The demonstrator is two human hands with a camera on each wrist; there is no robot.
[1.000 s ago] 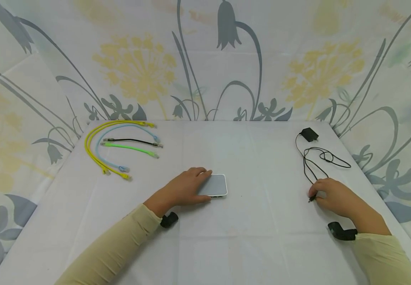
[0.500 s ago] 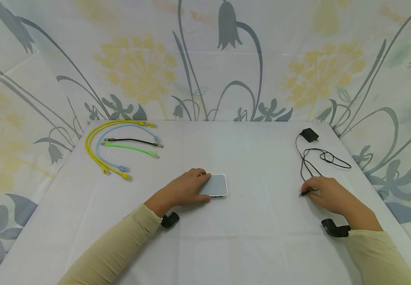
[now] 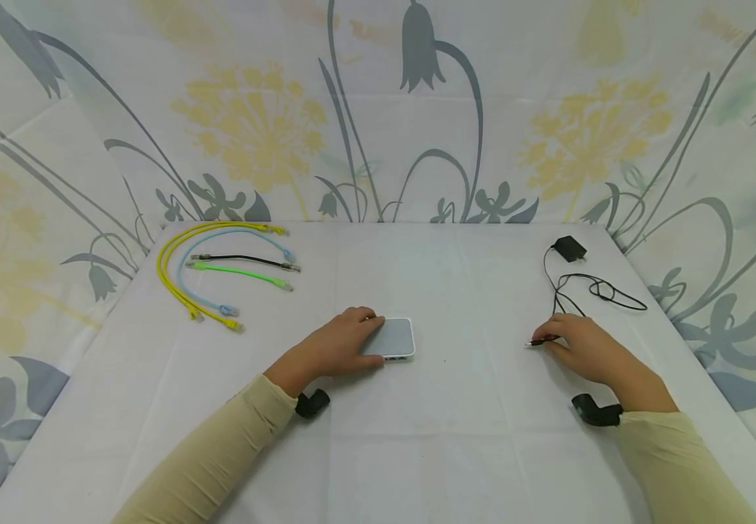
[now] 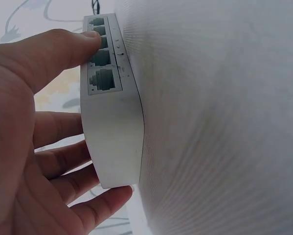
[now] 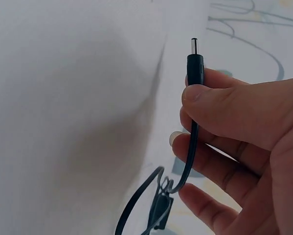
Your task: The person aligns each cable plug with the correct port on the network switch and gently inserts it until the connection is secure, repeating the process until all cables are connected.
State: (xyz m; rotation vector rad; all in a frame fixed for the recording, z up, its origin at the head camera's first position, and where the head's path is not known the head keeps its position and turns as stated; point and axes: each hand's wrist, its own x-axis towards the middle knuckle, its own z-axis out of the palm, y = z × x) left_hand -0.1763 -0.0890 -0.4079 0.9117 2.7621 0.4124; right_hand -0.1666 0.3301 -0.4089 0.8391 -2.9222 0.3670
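Note:
A small white network switch with a grey top [image 3: 392, 338] lies flat near the middle of the table. My left hand [image 3: 335, 343] grips its left part, thumb on the side with the row of ports [image 4: 105, 79], fingers around the far side and end. To the right, my right hand [image 3: 581, 349] pinches the black barrel plug [image 5: 195, 68] of a power cable between thumb and forefinger. The plug's metal tip is bare and points left, towards the switch but well apart from it. From the hand the thin black cable [image 3: 557, 287] runs back to a power adapter [image 3: 570, 248].
At the back left lie two yellow network cables [image 3: 164, 266], a light blue one [image 3: 184, 280], a short black one [image 3: 240, 256] and a short green one [image 3: 240, 272]. Flower-patterned cloth [image 3: 378, 109] hangs around the white table [image 3: 443, 451].
My right hand has moved left and slightly away from me with the plug, which now points left. The left hand and switch have shifted only very slightly.

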